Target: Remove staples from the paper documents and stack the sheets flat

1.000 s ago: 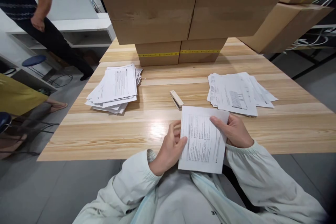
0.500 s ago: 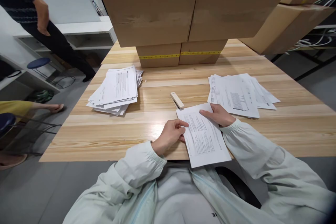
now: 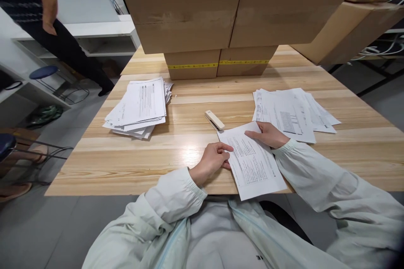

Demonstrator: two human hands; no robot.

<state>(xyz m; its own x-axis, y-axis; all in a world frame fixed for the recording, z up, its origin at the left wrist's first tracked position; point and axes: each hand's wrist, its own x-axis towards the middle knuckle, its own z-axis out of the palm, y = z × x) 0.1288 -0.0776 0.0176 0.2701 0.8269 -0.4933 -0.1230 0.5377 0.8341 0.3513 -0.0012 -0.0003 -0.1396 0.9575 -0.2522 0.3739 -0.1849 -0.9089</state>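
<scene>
Printed paper sheets point(image 3: 252, 168) lie tilted at the front edge of the table, their lower end jutting out over it. My left hand point(image 3: 214, 160) pinches their left edge, index finger on top and other fingers partly underneath. At the upper right corner my right hand point(image 3: 268, 134) grips the same sheets, thumb on the printed face. How many sheets are held I cannot tell. Just beyond their top edge rests a cream stapler point(image 3: 214, 120), touched by neither hand.
A thick pile of papers point(image 3: 142, 105) sits on the left of the wooden table point(image 3: 189, 143); a looser pile point(image 3: 284, 111) is at the right. Cardboard boxes point(image 3: 189, 12) stand stacked at the back. Beyond the table's left side are a standing person point(image 3: 47, 21) and a blue stool point(image 3: 43, 72).
The sheets and both hands have shifted slightly right, still in the same hold. At the far left, the yellow-clothed leg of a seated person has moved back.
</scene>
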